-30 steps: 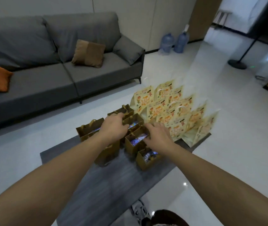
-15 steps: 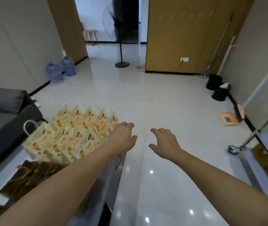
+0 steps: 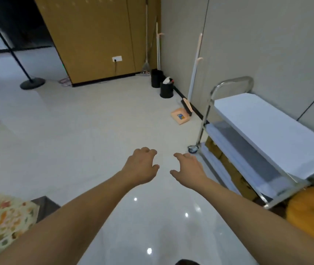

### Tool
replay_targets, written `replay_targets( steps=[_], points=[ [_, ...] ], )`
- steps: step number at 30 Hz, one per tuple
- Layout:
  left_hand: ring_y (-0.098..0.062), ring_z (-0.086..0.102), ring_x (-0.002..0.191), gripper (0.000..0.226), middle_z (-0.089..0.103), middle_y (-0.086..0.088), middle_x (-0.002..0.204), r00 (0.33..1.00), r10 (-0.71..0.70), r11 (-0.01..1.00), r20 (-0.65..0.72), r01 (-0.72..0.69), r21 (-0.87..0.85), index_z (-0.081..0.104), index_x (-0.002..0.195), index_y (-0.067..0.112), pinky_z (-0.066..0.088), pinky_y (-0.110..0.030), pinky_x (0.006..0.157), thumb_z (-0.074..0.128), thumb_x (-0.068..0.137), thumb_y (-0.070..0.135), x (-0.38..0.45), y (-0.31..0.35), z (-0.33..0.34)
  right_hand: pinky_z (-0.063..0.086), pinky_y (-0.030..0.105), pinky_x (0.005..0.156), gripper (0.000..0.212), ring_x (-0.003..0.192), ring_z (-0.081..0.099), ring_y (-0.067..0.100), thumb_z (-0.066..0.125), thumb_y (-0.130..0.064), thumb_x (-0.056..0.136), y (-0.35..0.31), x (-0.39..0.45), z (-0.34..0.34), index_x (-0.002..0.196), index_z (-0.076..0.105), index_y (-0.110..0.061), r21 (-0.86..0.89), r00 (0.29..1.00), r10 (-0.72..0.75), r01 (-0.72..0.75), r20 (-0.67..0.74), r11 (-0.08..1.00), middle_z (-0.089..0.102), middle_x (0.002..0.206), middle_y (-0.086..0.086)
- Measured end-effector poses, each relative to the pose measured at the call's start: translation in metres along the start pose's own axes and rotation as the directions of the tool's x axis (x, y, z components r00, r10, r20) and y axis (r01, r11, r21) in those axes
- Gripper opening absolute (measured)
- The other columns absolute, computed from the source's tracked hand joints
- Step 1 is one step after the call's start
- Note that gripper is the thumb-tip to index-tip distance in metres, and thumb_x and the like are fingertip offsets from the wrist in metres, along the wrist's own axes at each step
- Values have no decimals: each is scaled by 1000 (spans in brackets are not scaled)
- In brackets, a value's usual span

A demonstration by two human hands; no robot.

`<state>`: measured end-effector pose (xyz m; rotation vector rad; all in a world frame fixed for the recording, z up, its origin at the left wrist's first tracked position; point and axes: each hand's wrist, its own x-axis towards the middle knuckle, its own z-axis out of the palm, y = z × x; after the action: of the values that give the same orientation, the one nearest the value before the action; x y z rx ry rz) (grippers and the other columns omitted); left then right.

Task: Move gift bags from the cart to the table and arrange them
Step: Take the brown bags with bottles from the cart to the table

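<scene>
view swung right since half a second ago: patterned gift bags (image 3: 1,222) that sat left of centre are now only a corner at the bottom left, on the dark table (image 3: 46,206), and the cart (image 3: 255,134) that was a sliver at the right edge now fills the right side. brown bags on the table out of view now. left hand (image 3: 141,167) and right hand (image 3: 188,168) both stretched forward over the bare glossy floor (image 3: 95,131), near each other but apart, fingers loosely curled, palms down, holding nothing, same as half a second ago. right hand nearer the cart, not touching it. cart has a steel frame, a caster wheel (image 3: 193,149) at the near corner, white sheet on the top shelf, grey middle shelf, brown shapes (image 3: 228,167) on the lowest shelf, can't tell for sure they are bags. orange blurred thing (image 3: 312,215) at the right edge beside the cart. further back: pink dustpan (image 3: 180,117) with brush on the floor by the wall, two black bins (image 3: 162,85) in the corner, broom (image 3: 146,44) leaning there, wood panel wall (image 3: 95,35) with a socket (image 3: 117,58), fan stand (image 3: 32,83) on the left. nothing on the floor between the hands and the cart
</scene>
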<state>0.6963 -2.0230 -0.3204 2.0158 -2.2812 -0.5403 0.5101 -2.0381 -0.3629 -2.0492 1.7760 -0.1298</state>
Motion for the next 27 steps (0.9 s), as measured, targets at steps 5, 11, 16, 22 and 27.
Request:
replay_targets(
  steps=[5, 11, 16, 22, 27],
  points=[
    [-28, 36, 139, 58, 40, -8, 154, 985, 128, 991, 113, -132, 23, 37, 152, 17, 39, -44, 111, 52, 100, 38, 87, 31, 19, 44, 42, 105, 66, 129, 48, 29, 62, -43, 95, 50, 38, -1, 152, 37, -21, 75, 986, 166, -166, 8, 983, 52, 139, 8],
    [-31, 39, 137, 58, 43, -11, 150, 928, 280, 956, 245, -294, 20, 40, 150, 16, 40, -42, 110, 54, 99, 40, 198, 46, 44, 45, 43, 105, 64, 130, 48, 29, 64, -42, 93, 94, 83, 1, 150, 40, -21, 126, 921, 390, -386, -5, 914, 52, 142, 8],
    [-32, 44, 130, 56, 48, -12, 143, 819, 444, 877, 365, -481, 14, 43, 147, 14, 43, -43, 106, 55, 99, 39, 274, 71, 59, 42, 42, 109, 65, 132, 46, 29, 62, -44, 94, 119, 103, -8, 150, 39, -21, 188, 805, 593, -581, -10, 792, 49, 145, 9],
    [-32, 41, 133, 57, 45, -12, 147, 684, 547, 792, 483, -610, -34, 41, 149, 15, 42, -46, 108, 56, 99, 38, 338, 124, 96, 40, 42, 110, 65, 134, 45, 30, 63, -43, 94, 163, 113, -4, 150, 41, -18, 270, 645, 764, -738, 11, 619, 51, 144, 10],
    [-31, 48, 130, 55, 50, -12, 143, 672, 514, 831, 533, -544, -116, 47, 146, 14, 43, -40, 106, 60, 98, 38, 369, 171, 152, 38, 41, 111, 66, 135, 44, 31, 64, -42, 94, 224, 125, 20, 151, 40, -18, 337, 573, 815, -786, 85, 518, 50, 146, 11]
  ],
)
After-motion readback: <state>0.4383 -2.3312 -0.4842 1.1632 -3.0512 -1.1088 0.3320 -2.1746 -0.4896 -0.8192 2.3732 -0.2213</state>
